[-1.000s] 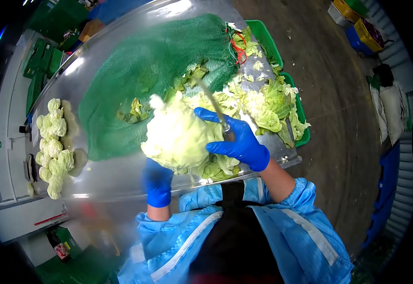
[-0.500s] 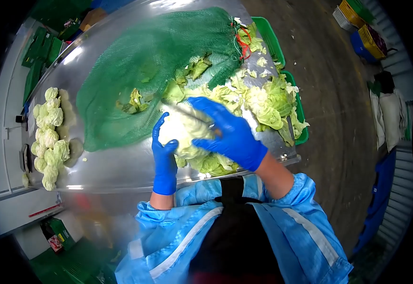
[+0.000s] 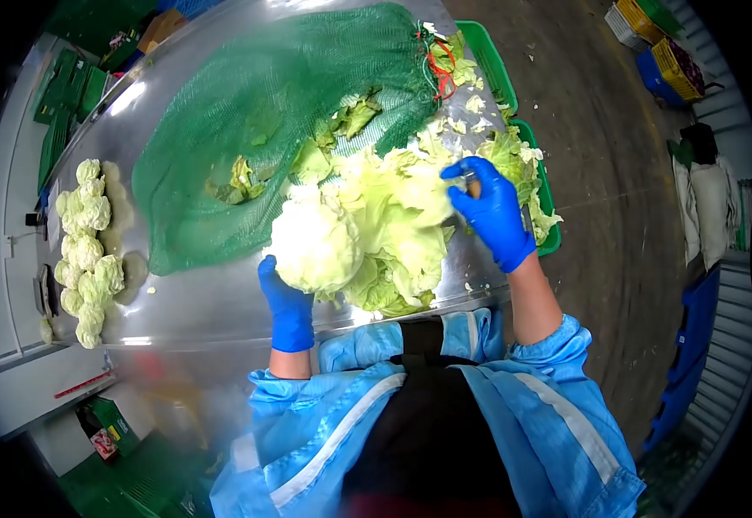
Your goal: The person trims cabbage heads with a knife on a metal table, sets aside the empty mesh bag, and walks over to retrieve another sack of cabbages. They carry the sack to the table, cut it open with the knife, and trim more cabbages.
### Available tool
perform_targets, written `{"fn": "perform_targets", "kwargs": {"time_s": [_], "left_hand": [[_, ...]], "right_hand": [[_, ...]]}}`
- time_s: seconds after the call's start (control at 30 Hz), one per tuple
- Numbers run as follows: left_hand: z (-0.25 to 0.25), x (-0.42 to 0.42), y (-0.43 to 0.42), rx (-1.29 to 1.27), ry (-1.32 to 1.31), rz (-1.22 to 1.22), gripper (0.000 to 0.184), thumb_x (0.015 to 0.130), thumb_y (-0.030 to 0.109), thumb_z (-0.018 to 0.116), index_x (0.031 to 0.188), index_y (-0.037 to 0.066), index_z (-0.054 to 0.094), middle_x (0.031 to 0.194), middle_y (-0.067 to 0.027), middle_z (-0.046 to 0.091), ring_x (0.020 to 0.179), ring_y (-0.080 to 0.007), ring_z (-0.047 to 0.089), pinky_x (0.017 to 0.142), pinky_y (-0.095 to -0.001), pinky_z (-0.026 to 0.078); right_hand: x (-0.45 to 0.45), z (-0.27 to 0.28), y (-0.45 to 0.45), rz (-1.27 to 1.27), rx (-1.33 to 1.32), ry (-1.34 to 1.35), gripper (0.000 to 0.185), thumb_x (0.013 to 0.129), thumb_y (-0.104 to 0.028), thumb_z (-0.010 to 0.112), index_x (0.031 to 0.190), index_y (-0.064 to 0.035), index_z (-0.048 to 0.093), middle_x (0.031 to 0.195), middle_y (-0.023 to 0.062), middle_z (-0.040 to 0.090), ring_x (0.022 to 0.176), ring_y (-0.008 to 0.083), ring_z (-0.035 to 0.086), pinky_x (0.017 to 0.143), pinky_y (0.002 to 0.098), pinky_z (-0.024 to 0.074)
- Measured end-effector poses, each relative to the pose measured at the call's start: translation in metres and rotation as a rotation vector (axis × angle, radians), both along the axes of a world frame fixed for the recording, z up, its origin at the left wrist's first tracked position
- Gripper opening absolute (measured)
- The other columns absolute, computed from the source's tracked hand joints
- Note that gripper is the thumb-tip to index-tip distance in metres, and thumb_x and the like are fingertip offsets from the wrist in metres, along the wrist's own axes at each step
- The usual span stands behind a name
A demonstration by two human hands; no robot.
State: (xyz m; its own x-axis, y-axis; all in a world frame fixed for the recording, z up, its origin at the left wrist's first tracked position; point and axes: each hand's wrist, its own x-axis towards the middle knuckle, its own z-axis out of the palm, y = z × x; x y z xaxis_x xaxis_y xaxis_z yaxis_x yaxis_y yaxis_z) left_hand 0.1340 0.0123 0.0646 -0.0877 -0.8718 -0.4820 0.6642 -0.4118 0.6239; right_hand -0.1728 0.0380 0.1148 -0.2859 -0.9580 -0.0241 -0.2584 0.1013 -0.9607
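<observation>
Here, small round pale-green cabbages (image 3: 88,250) cluster along the steel table's (image 3: 195,302) left side, beside a flat green mesh bag (image 3: 212,155). The blue-gloved left hand (image 3: 289,312) cups a large, round, pale cabbage head (image 3: 315,242) from its lower left (the fingertips are mostly hidden). Loose yellow-green leaves (image 3: 397,211) spread rightward, to the blue-gloved right hand (image 3: 495,211), curled around a tan handle (image 3: 474,186); whether it touches them cannot be told.
</observation>
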Motion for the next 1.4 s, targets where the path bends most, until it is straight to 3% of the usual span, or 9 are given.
{"fn": "perform_targets", "kwargs": {"time_s": [0.13, 0.23, 0.33, 0.37, 0.47, 0.73, 0.97, 1.1, 1.4], "left_hand": [[-0.007, 0.004, 0.002, -0.186, 0.036, -0.075, 0.078, 0.076, 0.039, 0.057, 0.141, 0.002, 0.035, 0.141, -0.0162, 0.042, 0.126, -0.0344, 0.045, 0.105, -0.0474, 0.037], [0.003, -0.002, 0.005, -0.400, -0.042, -0.131, 0.087, 0.071, 0.041, 0.066, 0.141, 0.001, 0.033, 0.139, -0.0179, 0.043, 0.126, -0.0335, 0.045, 0.106, -0.0473, 0.036], [0.046, -0.024, 0.008, -0.608, -0.301, -0.112, 0.103, 0.059, 0.045, 0.082, 0.139, 0.001, 0.033, 0.135, -0.0204, 0.044, 0.127, -0.0331, 0.042, 0.109, -0.0469, 0.031], [0.050, -0.024, 0.005, -0.736, -0.405, -0.169, 0.104, 0.059, 0.046, 0.082, 0.139, 0.001, 0.032, 0.136, -0.0203, 0.043, 0.128, -0.0333, 0.041, 0.110, -0.0468, 0.030], [0.070, -0.025, 0.000, -1.020, -0.703, -0.266, 0.112, 0.056, 0.048, 0.084, 0.142, 0.002, 0.028, 0.143, -0.0190, 0.035, 0.130, -0.0345, 0.038, 0.111, -0.0463, 0.027], [0.064, -0.043, 0.006, -0.714, -0.447, -0.296, 0.114, 0.055, 0.030, 0.089, 0.144, 0.001, 0.024, 0.147, -0.0144, 0.031, 0.133, -0.0279, 0.036, 0.110, -0.0420, 0.032], [0.002, -0.036, 0.004, -0.976, -1.161, -0.366, 0.104, 0.054, 0.021, 0.089, 0.141, 0.005, 0.034, 0.148, -0.0165, 0.028, 0.136, -0.0316, 0.031, 0.110, -0.0406, 0.031], [-0.024, -0.040, 0.010, -0.911, -1.210, -0.421, 0.108, 0.052, 0.019, 0.090, 0.142, 0.006, 0.032, 0.150, -0.0175, 0.024, 0.138, -0.0342, 0.027, 0.112, -0.0409, 0.028], [-0.039, -0.033, 0.006, -0.805, -1.157, -0.432, 0.117, 0.055, 0.022, 0.089, 0.146, 0.002, 0.018, 0.150, -0.0197, 0.023, 0.139, -0.0345, 0.025, 0.113, -0.0396, 0.024]], "right_hand": [[0.059, 0.005, 0.005, 0.250, -0.114, -0.316, 0.058, 0.083, -0.009, 0.071, 0.135, -0.0038, 0.045, 0.133, 0.0102, 0.052, 0.120, 0.0191, 0.049, 0.104, 0.0356, 0.0359], [0.071, 0.024, 0.002, 0.292, 0.294, -0.234, 0.058, 0.091, -0.028, 0.063, 0.140, -0.0074, 0.040, 0.126, 0.0171, 0.055, 0.076, 0.0124, 0.063, 0.062, 0.0235, 0.0500], [0.065, 0.006, 0.007, 0.341, 0.525, -0.707, 0.053, 0.096, -0.044, 0.048, 0.134, -0.0065, 0.046, 0.097, 0.0168, 0.062, 0.037, 0.0095, 0.043, 0.037, 0.0225, 0.0366], [0.069, -0.009, 0.011, 0.342, 0.593, -0.866, 0.048, 0.096, -0.046, 0.048, 0.121, -0.0055, 0.053, 0.067, 0.0082, 0.057, 0.035, 0.0095, 0.041, 0.034, 0.0231, 0.0325], [0.068, -0.018, 0.020, 0.368, 0.412, -1.194, 0.034, 0.091, -0.038, 0.061, 0.110, -0.0104, 0.055, 0.062, -0.0044, 0.051, 0.040, 0.0045, 0.043, 0.035, 0.0192, 0.0352], [0.053, -0.050, 0.006, 0.440, 0.211, -0.850, 0.075, 0.082, -0.035, 0.072, 0.140, -0.0039, 0.035, 0.079, 0.0049, 0.061, 0.045, 0.0081, 0.049, 0.040, 0.0200, 0.0383], [0.057, -0.024, 0.024, 0.161, 0.070, 0.588, 0.067, 0.087, -0.039, 0.063, 0.144, -0.0164, 0.036, 0.068, 0.0115, 0.062, 0.059, 0.0204, 0.062, 0.056, 0.0321, 0.0488], [0.071, -0.038, 0.036, 0.312, 0.055, 0.683, 0.061, 0.094, -0.039, 0.049, 0.146, -0.0137, 0.030, 0.092, 0.0111, 0.065, 0.063, 0.0254, 0.063, 0.056, 0.0345, 0.0497], [0.085, -0.057, 0.030, 0.388, 0.110, 0.730, 0.058, 0.096, -0.036, 0.047, 0.146, -0.0119, 0.031, 0.078, 0.0097, 0.062, 0.062, 0.0258, 0.060, 0.058, 0.0360, 0.0492]]}}
